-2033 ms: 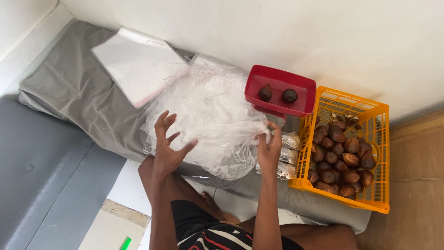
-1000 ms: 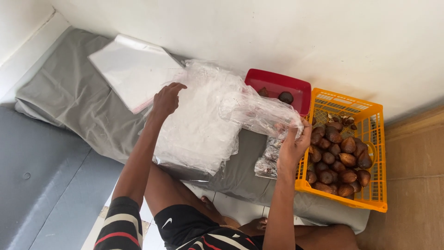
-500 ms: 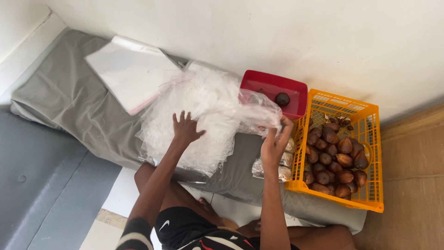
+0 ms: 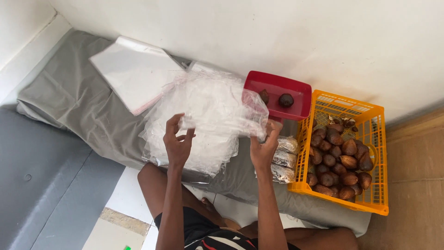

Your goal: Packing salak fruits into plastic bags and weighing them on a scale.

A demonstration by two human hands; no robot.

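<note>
Both hands are up on one thin clear plastic bag (image 4: 222, 115), lifted off the heap of crumpled clear plastic bags (image 4: 203, 148) on the grey padded mat (image 4: 69, 102).

Left hand (image 4: 178, 141): fingers curled, thumb and fingertips pinching the bag's left edge, approx. at its upper corner. Right hand (image 4: 263, 148): also closed on the film, pinching the right edge near the bag's bunched end.

Key relation: the bag spans betw. the two hands, long axis running left-right across the view, slightly higher on the right where it bulges toward the red rectangular plastic tray (image 4: 277, 95). So the bag lies to the right of the left hand and to the left of the right hand, stretched but w/ slack, film wrinkled. Can't tell which edge is the mouth.

The right hand is the nearer one to the fruit. The orange plastic lattice basket (image 4: 370, 120) full of brown scaly fruits (image 4: 340, 159) sits just beside it on the right; filled clear packs of fruit (image 4: 284, 159) lie betw. that hand and the basket, touching the basket wall. The red tray holds two loose brown fruits, right behind the bag's right end.

Left hand's side: flat stack of white plastic sheets (image 4: 134, 69), farther back on the mat, apart from the hand.
</note>
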